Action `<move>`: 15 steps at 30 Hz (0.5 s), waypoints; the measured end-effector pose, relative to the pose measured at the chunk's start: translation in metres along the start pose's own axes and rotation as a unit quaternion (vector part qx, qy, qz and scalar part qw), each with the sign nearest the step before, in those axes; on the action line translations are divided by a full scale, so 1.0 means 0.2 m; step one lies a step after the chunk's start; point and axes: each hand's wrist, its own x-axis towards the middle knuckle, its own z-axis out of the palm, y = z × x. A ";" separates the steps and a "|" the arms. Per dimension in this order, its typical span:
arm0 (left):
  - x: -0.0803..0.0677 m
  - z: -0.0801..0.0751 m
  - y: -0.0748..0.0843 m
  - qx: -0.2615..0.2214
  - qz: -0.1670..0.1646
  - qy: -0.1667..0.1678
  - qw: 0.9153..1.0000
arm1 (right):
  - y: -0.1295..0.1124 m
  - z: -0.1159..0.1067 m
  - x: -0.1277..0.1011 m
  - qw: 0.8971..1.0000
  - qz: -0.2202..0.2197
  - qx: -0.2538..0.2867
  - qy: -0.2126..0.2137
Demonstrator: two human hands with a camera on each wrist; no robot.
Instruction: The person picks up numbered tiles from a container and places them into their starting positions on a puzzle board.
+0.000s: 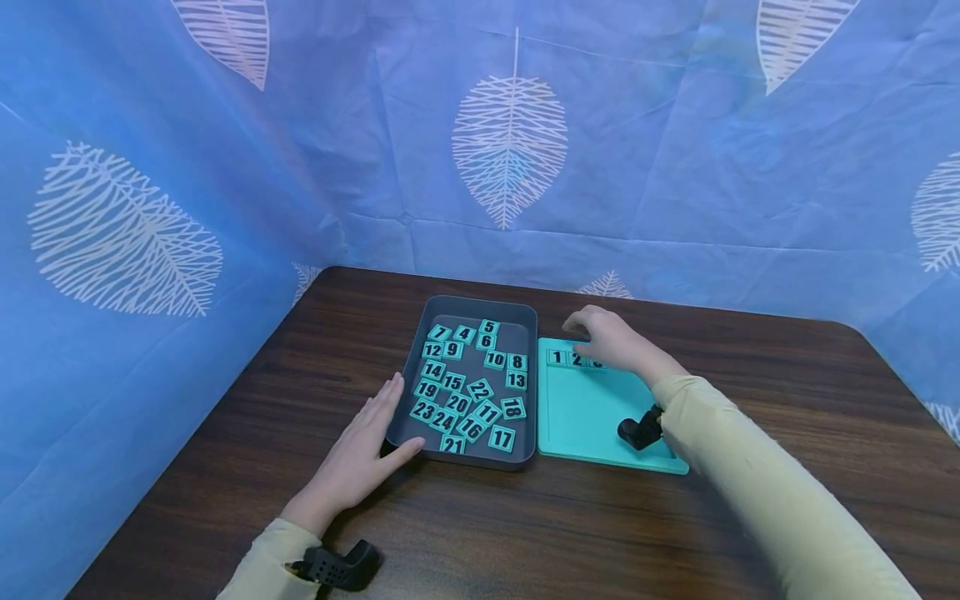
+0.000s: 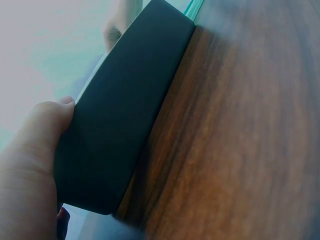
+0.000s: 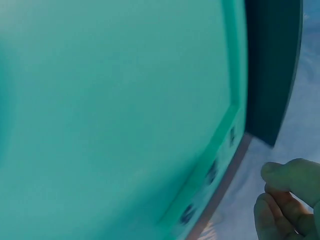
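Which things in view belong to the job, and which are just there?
Likely the job:
- tiles, numbered, most loose in the tray
- tray, left hand touching it
- board, a few tiles along its far edge, right hand above

Likely just there:
- table
- cloth, leaf-patterned

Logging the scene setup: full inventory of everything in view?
Table: 1, dark brown, underneath
Tray: 1, dark grey, on table
Board: 1, turquoise, right of tray
Loose tiles: 21, turquoise-white, in tray
Row tiles: 3 visible, turquoise-white, board's far edge
Leaf-print cloth: count unclear, blue-white, behind and left
Wrist cameras: 2, black, one per wrist
Sleeves: 2, pale yellow, lower left and right
Left hand: 1, bare, touching tray
Right hand: 1, bare, above board
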 end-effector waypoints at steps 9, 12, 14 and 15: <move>0.00 0.00 0.00 0.000 0.002 0.006 1.000 | -0.18 -0.01 0.13 1.000 -0.022 0.011 0.003; -0.01 0.00 0.00 -0.003 0.002 0.008 1.000 | -0.24 -0.02 0.17 0.999 -0.035 0.017 0.005; 0.00 0.00 0.00 -0.002 0.002 0.008 1.000 | -0.28 -0.02 0.20 0.999 -0.046 0.020 0.007; 0.00 0.00 0.00 -0.003 0.001 0.008 1.000 | -0.31 -0.02 0.21 0.999 -0.049 0.021 0.007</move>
